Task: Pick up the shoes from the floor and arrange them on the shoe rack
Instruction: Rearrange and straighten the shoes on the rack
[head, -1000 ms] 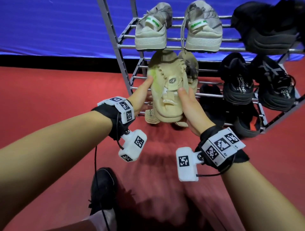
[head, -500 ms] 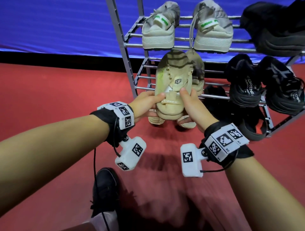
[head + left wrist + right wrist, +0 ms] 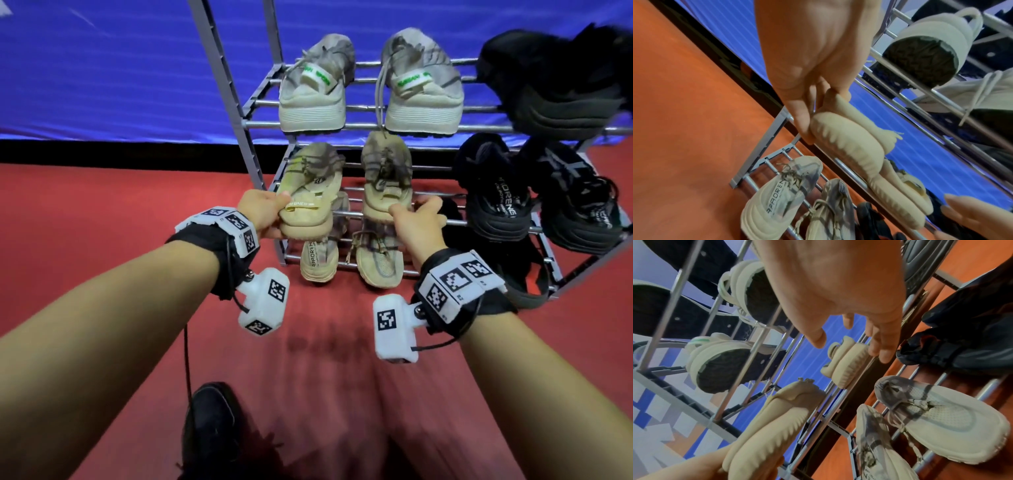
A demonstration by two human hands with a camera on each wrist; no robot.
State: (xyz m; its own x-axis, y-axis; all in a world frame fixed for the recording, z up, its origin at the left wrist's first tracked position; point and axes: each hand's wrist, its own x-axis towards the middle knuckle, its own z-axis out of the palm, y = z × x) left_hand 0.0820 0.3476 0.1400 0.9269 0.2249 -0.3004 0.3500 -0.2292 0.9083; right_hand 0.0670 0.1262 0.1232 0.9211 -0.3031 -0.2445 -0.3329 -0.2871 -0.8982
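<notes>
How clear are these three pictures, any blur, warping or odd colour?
Head view: sharp on the rack, though the black shoes at top right smear and the rack post bows with the wide lens. Left wrist view: soft, the left hand blurred up close. Right wrist view: rails fan out strongly; the floor reads orange.

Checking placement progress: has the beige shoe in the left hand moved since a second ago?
Yes. The beige shoe went left, away from its mate, onto the middle shelf; left hand grips it.

Shiny metal shoe rack (image 3: 428,127); matt, seemingly knitted beige shoes (image 3: 310,192).
</notes>
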